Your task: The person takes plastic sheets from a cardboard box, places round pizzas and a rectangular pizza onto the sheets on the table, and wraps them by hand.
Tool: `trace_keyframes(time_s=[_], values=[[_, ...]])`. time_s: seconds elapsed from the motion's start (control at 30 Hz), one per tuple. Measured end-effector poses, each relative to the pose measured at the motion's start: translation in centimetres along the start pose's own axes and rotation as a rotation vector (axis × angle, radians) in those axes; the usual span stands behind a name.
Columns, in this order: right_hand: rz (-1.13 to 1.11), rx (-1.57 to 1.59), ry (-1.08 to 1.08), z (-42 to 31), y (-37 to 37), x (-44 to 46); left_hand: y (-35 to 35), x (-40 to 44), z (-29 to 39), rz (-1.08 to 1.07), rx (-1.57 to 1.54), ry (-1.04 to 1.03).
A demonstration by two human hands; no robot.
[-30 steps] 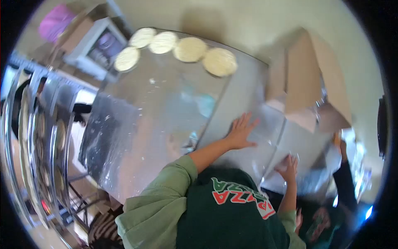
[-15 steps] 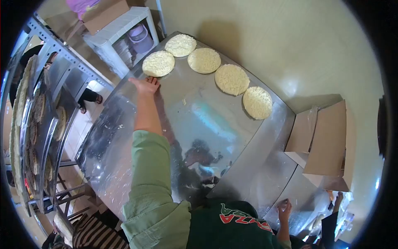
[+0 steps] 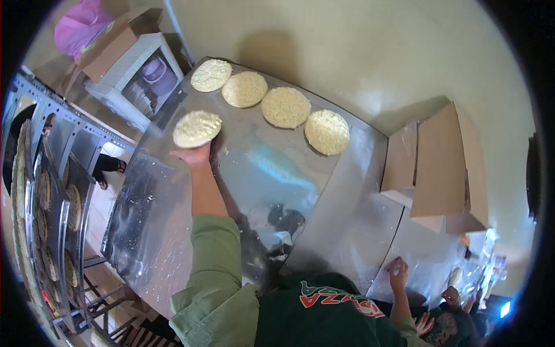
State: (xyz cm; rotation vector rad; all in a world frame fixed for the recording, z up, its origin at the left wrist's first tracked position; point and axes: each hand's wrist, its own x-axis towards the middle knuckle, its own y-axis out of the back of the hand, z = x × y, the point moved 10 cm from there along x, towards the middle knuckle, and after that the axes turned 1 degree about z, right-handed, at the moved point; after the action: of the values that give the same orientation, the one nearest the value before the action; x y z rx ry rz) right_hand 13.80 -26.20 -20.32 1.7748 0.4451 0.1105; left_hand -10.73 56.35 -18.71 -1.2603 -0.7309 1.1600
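Observation:
A round pale dough disc [image 3: 197, 129] is held near the left of the metal table [image 3: 248, 173]. My left hand [image 3: 196, 155] has its fingers beneath the disc's near edge, with the thumb out to the left. Four more discs lie in a row by the far edge: one at the corner [image 3: 211, 76], then a second [image 3: 244, 89], a third [image 3: 285, 107] and a fourth [image 3: 327, 132]. My right hand [image 3: 398, 274] rests low on the right part of the table with curled fingers; what is in it is too small to make out.
An open cardboard box [image 3: 442, 168] stands at the right against the wall. On the left is a metal rack [image 3: 69, 124] with trays of discs; behind it, a white shelf [image 3: 124, 66] holds a purple bucket [image 3: 158, 75]. Another person's hand [image 3: 451, 296] shows at lower right.
My left hand reached from the table's middle to the disc at the far left, and has now drawn it toward me, off the row. The fingers of my right hand, spread earlier, are curled.

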Motion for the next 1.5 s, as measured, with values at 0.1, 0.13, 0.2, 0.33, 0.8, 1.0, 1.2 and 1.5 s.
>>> trace_keyframes(time_s=[0.1, 0.13, 0.2, 0.33, 0.8, 1.0, 1.2, 1.5], values=[[0.077, -0.02, 0.012, -0.5, 0.6, -0.4, 1.9, -4.5, -0.5, -0.026, 0.149, -0.01], [0.091, 0.033, -0.013, -0.7, 1.1, -0.6, 2.7, -6.4, -1.3, -0.043, 0.208, 0.007], [0.161, -0.011, -0.136, 0.0, 1.6, -1.3, 0.2, -12.4, -5.0, -0.131, 0.338, 0.147], [0.162, -0.188, -0.291, 0.1, 2.9, -2.8, 0.6, -24.5, -14.8, -0.217, 0.38, 0.622], [0.348, 0.064, -0.199, 3.2, 3.3, -4.7, 4.8, -59.0, -39.1, -0.041, 0.545, 1.725], [0.324, 0.156, -0.19, 4.3, 3.4, -4.7, 7.8, -54.0, -37.5, -0.445, 1.259, 1.44], [0.376, 0.057, -0.546, 7.2, 3.6, -7.4, 2.0, -44.8, -32.0, -1.206, 2.291, 0.167], [0.404, 0.488, -0.62, 7.7, 4.2, -8.3, 8.4, -43.2, -29.8, -0.535, 1.671, 0.925]])
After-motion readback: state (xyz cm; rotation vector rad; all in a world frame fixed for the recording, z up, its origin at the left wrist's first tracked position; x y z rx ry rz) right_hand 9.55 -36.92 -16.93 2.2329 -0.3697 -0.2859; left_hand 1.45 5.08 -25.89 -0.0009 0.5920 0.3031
